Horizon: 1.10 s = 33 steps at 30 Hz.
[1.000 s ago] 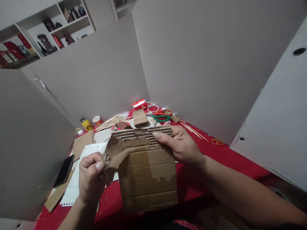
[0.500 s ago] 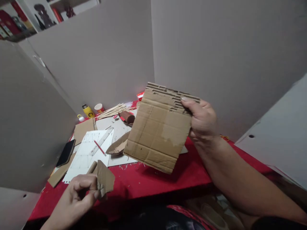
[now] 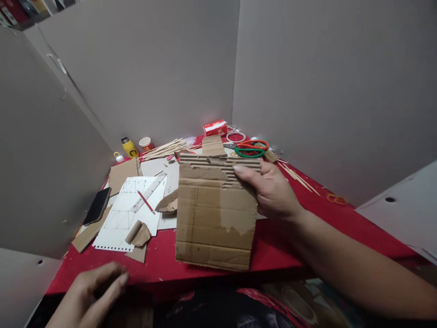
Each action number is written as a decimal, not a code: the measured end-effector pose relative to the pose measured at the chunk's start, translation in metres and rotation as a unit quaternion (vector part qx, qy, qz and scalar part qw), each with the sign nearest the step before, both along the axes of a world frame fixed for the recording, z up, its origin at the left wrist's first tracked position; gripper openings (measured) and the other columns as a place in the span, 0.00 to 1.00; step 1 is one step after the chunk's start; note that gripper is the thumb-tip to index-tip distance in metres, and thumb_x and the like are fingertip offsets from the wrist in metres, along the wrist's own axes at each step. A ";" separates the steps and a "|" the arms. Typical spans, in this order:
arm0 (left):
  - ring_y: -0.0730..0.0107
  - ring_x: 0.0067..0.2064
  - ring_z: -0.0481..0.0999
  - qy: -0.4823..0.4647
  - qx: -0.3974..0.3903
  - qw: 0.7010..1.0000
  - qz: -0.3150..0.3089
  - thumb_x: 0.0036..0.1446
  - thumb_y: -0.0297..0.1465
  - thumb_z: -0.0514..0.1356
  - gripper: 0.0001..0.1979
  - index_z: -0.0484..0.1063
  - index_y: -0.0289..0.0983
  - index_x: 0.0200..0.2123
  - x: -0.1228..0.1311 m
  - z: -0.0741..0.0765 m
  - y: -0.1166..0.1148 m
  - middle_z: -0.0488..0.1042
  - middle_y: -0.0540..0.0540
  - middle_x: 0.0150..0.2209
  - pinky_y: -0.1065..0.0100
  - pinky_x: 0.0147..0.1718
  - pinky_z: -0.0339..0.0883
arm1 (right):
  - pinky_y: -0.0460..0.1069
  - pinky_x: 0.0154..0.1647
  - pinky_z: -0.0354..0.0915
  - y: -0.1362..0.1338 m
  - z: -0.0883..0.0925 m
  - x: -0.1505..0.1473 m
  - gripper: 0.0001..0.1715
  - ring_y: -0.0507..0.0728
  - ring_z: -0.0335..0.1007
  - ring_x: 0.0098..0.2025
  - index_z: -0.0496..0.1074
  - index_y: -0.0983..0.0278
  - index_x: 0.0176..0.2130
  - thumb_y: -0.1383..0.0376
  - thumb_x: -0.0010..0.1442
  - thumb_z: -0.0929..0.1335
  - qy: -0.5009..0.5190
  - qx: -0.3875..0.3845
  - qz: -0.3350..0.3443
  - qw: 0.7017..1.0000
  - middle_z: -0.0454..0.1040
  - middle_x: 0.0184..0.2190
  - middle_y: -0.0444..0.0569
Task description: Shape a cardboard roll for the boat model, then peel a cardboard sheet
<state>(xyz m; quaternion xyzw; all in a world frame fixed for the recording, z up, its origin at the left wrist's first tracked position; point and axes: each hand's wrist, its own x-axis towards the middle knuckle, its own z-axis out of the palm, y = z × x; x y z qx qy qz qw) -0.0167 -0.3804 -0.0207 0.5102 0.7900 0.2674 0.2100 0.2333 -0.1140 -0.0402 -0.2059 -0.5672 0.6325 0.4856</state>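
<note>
My right hand [image 3: 273, 187] grips a piece of corrugated cardboard [image 3: 215, 218] by its upper right side, thumb on the front. The piece hangs over the front of the table; its top strip is peeled, baring the ridges. My left hand [image 3: 92, 291] hovers low before the table edge, fingers loosely bent and apart from the thumb, with nothing between them. Beyond it, a curled cardboard scrap [image 3: 139, 234] lies at the lower end of a sheet of paper [image 3: 118, 234] bearing line drawings. A ruler [image 3: 147, 193] and a red pencil [image 3: 146, 202] rest on that sheet.
Scissors [image 3: 251, 149] with orange and green handles lie behind the cardboard, near a red box [image 3: 215, 128]. Thin wooden sticks [image 3: 170, 148], a paper cup [image 3: 146, 144] and a yellow bottle [image 3: 129, 147] stand or lie at the back. A phone [image 3: 97, 206] is at left.
My left hand has let go of the cardboard scrap and drawn back toward me. The held cardboard has come lower, left and more upright. The view has shifted right, bringing the scissors into sight.
</note>
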 end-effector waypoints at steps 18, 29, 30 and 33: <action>0.60 0.43 0.78 -0.235 0.125 0.943 -0.202 0.60 0.36 0.59 0.14 0.77 0.39 0.48 0.039 0.015 0.148 0.80 0.43 0.43 0.58 0.45 0.72 | 0.47 0.32 0.70 0.012 0.010 0.005 0.17 0.56 0.75 0.40 0.77 0.59 0.44 0.56 0.56 0.70 -0.063 0.069 0.104 0.990 0.80 0.39 0.49; 0.72 0.33 0.71 -0.137 0.225 0.950 -0.170 0.57 0.32 0.63 0.08 0.72 0.38 0.40 0.064 -0.004 0.172 0.74 0.49 0.32 0.71 0.33 0.66 | 0.45 0.27 0.58 0.010 0.009 -0.004 0.10 0.49 0.63 0.26 0.74 0.66 0.31 0.61 0.55 0.67 -0.200 0.094 0.126 0.967 0.71 0.25 0.42; 0.73 0.32 0.71 -0.130 0.238 0.950 -0.158 0.56 0.32 0.63 0.06 0.72 0.38 0.37 0.065 -0.006 0.173 0.73 0.50 0.32 0.72 0.33 0.66 | 0.45 0.27 0.58 0.009 0.008 -0.003 0.10 0.49 0.62 0.25 0.73 0.66 0.31 0.61 0.55 0.67 -0.198 0.099 0.125 0.967 0.70 0.24 0.42; 0.73 0.29 0.70 -0.097 0.269 0.949 -0.133 0.55 0.32 0.65 0.05 0.73 0.37 0.31 0.068 -0.010 0.178 0.73 0.51 0.28 0.72 0.30 0.64 | 0.45 0.26 0.56 0.008 0.007 -0.003 0.09 0.48 0.59 0.25 0.72 0.66 0.29 0.63 0.55 0.66 -0.187 0.123 0.123 0.967 0.67 0.23 0.41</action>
